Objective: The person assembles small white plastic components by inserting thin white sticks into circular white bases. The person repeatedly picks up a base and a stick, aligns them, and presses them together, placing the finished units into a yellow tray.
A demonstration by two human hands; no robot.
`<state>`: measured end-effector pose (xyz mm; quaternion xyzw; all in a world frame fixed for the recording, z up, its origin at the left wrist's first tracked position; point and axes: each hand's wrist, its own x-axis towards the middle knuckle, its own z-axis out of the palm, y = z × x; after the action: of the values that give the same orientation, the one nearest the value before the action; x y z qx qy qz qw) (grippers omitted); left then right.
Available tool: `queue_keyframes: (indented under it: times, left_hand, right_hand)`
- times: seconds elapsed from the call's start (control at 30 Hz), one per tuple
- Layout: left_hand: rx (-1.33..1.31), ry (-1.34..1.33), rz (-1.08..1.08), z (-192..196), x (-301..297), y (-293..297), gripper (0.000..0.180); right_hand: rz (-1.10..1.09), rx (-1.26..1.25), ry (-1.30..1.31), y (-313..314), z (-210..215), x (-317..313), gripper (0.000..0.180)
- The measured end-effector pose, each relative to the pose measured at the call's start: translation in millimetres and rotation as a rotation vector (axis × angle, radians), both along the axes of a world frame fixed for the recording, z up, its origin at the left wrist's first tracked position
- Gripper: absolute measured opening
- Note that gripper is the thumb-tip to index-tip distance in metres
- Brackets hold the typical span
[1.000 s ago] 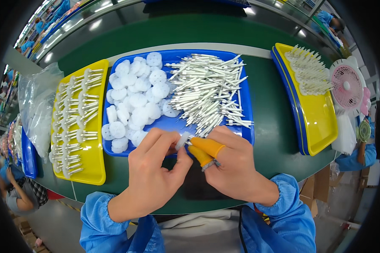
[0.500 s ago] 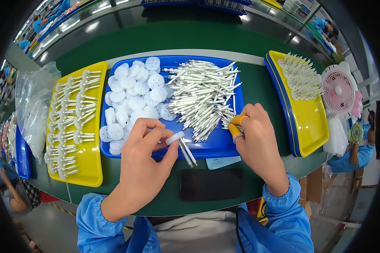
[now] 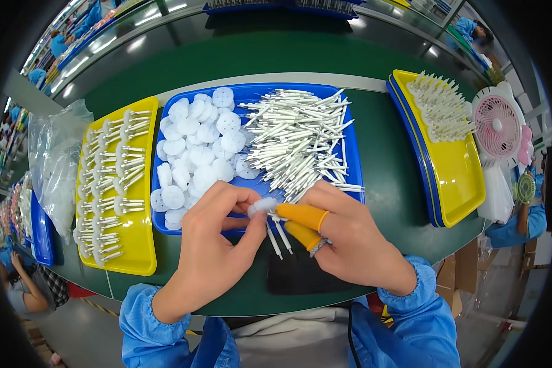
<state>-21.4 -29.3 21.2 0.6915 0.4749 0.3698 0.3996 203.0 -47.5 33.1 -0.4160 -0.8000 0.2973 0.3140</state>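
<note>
White round plastic disc [image 3: 262,206], held
Left hand [image 3: 218,228]: fingers squeezed on it, by near edge of blue plastic tray [image 3: 355,153]. Right hand [image 3: 352,240]: finger grip, can't tell.

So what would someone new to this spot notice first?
Probably the big blue tray in the middle, with white discs heaped on its left and thin white rods on its right. At its near edge, the left hand pinches a disc with rods hanging from it, beside the right hand's orange-yellow finger cots. Far right, a pink-and-white fan stands out.
</note>
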Motion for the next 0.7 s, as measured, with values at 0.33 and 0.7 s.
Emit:
queue_keyframes:
  times: [0.33,0.7]
  left_hand:
    - [0.093,0.066,0.051,-7.9,1.4,-2.4,0.016]
    - [0.255,0.083,0.037,-12.0,8.5,-3.3,0.019]
  right_hand:
    - [-0.03,0.044,-0.118,9.7,-9.8,5.6,0.05]
    - [-0.051,0.086,-0.072,0.1,-12.8,-10.6,0.036]
